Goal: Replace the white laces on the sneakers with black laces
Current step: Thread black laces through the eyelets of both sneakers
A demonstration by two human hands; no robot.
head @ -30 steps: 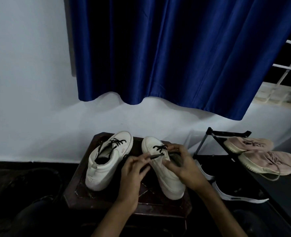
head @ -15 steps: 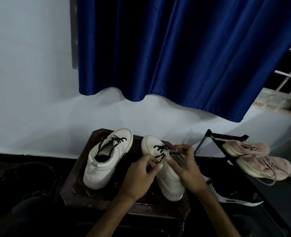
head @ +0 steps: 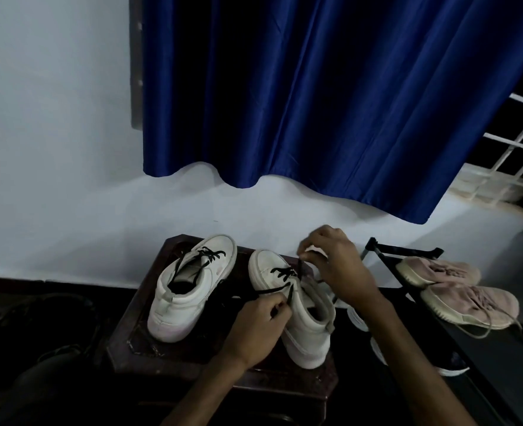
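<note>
Two white sneakers stand on a dark wooden stool (head: 137, 342), toes toward the wall. The left sneaker (head: 189, 290) carries a black lace through its upper eyelets. The right sneaker (head: 300, 315) has a black lace (head: 280, 273) crossed near its toe. My left hand (head: 260, 325) pinches one end of that lace beside the sneaker's left flank. My right hand (head: 333, 262) is raised past the sneaker's right side, its fingers pinching the other lace end, which runs taut down to the eyelets.
A blue curtain (head: 330, 96) hangs over the white wall behind the stool. To the right, a black shoe rack (head: 407, 250) holds two pink sneakers (head: 456, 287) and a dark shoe with a white sole (head: 450, 364) below. A white window grille (head: 518, 142) is far right.
My right hand has risen up and back from the sneaker's tongue, drawing the lace end out. My left hand has slid down and back along the left side with the other end.
</note>
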